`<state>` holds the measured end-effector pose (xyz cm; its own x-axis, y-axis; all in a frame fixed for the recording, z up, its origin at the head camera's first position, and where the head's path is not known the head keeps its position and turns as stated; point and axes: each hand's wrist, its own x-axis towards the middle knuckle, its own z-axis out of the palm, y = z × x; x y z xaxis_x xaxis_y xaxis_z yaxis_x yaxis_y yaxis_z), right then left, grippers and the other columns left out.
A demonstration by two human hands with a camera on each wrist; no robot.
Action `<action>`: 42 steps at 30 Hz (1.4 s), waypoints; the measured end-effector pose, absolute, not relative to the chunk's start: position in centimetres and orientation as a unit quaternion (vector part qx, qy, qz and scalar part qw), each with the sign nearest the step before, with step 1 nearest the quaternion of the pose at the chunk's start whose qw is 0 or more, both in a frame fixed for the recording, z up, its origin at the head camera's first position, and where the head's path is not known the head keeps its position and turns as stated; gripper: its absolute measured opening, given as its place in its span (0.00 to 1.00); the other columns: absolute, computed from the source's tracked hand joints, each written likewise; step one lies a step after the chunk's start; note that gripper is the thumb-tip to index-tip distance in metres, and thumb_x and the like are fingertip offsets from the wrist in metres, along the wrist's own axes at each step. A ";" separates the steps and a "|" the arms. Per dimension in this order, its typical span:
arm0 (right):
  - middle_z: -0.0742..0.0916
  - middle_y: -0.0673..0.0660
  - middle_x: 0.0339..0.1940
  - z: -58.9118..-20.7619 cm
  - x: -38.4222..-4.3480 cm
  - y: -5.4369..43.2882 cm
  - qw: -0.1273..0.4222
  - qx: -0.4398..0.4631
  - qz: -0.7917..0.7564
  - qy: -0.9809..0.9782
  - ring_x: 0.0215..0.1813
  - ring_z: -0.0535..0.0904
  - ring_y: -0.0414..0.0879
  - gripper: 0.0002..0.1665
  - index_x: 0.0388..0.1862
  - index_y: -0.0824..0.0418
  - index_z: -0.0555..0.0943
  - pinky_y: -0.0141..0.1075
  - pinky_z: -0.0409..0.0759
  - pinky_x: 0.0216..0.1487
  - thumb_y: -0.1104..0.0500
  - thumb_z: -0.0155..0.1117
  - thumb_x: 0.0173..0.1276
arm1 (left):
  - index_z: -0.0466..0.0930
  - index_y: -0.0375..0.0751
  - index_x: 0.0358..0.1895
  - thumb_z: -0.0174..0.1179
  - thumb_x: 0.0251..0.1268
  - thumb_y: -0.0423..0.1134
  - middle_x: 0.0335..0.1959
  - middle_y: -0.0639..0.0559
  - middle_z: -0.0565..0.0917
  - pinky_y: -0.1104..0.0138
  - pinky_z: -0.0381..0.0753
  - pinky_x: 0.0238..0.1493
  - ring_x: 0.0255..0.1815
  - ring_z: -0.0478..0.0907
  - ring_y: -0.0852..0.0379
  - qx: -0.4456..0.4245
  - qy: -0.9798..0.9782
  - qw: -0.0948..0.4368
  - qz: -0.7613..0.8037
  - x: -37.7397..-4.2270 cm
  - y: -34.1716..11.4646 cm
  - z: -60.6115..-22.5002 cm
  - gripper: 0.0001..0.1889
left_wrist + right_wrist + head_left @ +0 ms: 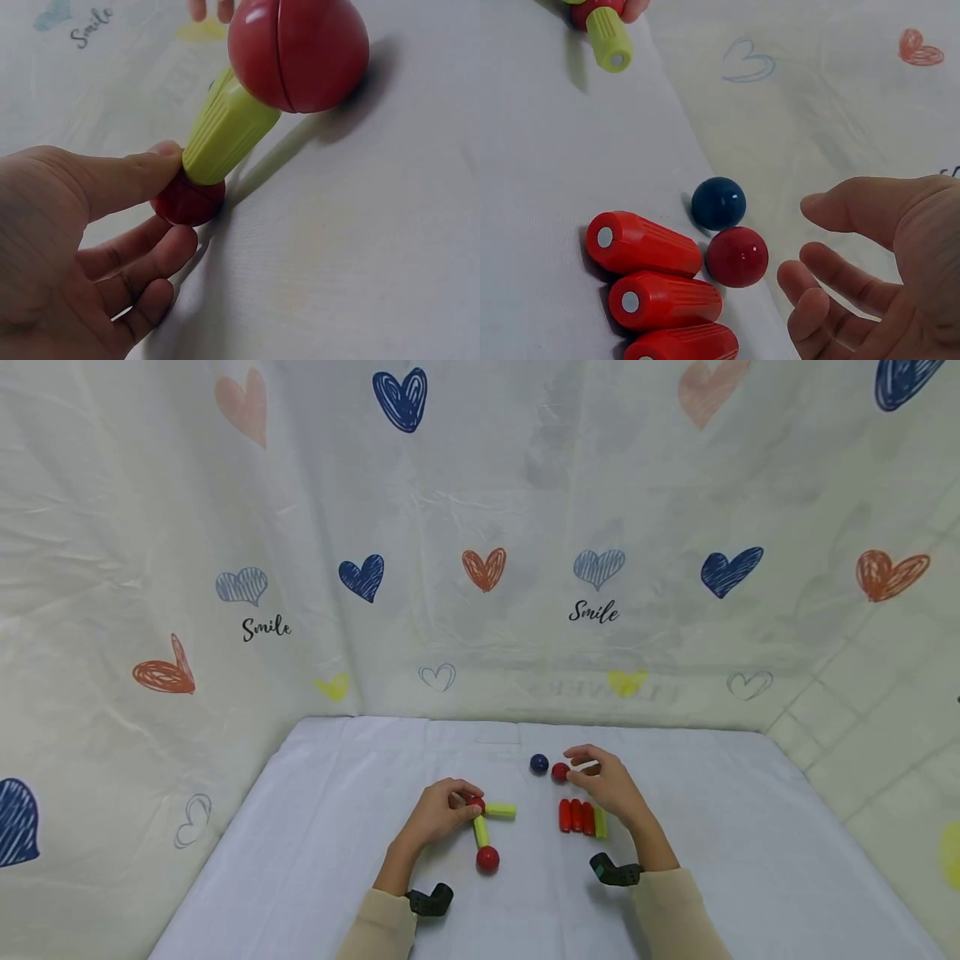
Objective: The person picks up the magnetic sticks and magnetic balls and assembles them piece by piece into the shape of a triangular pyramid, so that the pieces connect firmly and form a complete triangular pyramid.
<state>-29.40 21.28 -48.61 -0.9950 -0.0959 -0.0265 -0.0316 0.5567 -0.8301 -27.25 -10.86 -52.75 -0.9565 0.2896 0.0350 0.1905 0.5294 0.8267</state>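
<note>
My left hand pinches a red ball between thumb and fingers. Two yellow-green rods join this ball: one rod points right, and another rod runs toward me to a second red ball. Over on the right, my right hand hovers beside a loose red ball, its thumb and fingers apart and loosely bent. In the right wrist view a gap shows between the fingertips and that ball. A dark blue ball lies close beside the red one.
Three red rods lie side by side below the loose balls, with a yellow-green rod at their right end. A white cloth covers the table. Behind hangs a pale curtain printed with hearts.
</note>
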 end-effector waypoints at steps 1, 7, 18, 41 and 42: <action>0.81 0.64 0.63 -48.6 -29.5 21.3 0.042 -0.037 -0.471 0.881 0.59 0.79 0.57 0.23 0.66 0.57 0.77 0.44 0.84 0.52 0.58 0.64 0.74 | 0.88 0.50 0.50 0.70 0.65 0.42 0.42 0.54 0.84 0.63 0.77 0.42 0.40 0.77 0.57 0.137 0.873 0.053 0.465 -27.3 -10.9 -52.8 0.11; 0.79 0.66 0.65 -48.7 -30.5 21.0 0.075 -0.055 -0.457 0.884 0.58 0.80 0.58 0.24 0.67 0.57 0.77 0.45 0.85 0.49 0.59 0.65 0.73 | 0.88 0.50 0.50 0.70 0.65 0.42 0.42 0.54 0.84 0.63 0.77 0.42 0.40 0.77 0.57 0.136 0.870 0.054 0.470 -27.4 -11.0 -52.9 0.11; 0.82 0.65 0.58 -49.0 -32.8 21.0 0.110 -0.054 -0.399 0.909 0.54 0.79 0.57 0.17 0.55 0.57 0.81 0.45 0.80 0.49 0.60 0.68 0.68 | 0.88 0.51 0.50 0.70 0.66 0.42 0.43 0.53 0.84 0.62 0.77 0.44 0.42 0.78 0.56 0.132 0.868 0.064 0.474 -27.5 -11.0 -52.8 0.11; 0.82 0.62 0.54 -48.9 -31.1 21.4 0.118 -0.064 -0.451 0.882 0.45 0.79 0.52 0.16 0.52 0.54 0.78 0.40 0.83 0.36 0.62 0.69 0.68 | 0.88 0.51 0.49 0.70 0.66 0.43 0.43 0.53 0.84 0.63 0.77 0.43 0.41 0.77 0.57 0.128 0.873 0.054 0.467 -27.4 -11.0 -52.8 0.10; 0.82 0.61 0.53 -48.8 -30.9 21.3 0.116 -0.066 -0.453 0.882 0.45 0.79 0.52 0.16 0.52 0.53 0.78 0.40 0.83 0.36 0.62 0.70 0.68 | 0.88 0.51 0.49 0.70 0.66 0.43 0.43 0.53 0.84 0.63 0.77 0.43 0.41 0.77 0.56 0.127 0.873 0.055 0.468 -27.4 -11.0 -52.8 0.10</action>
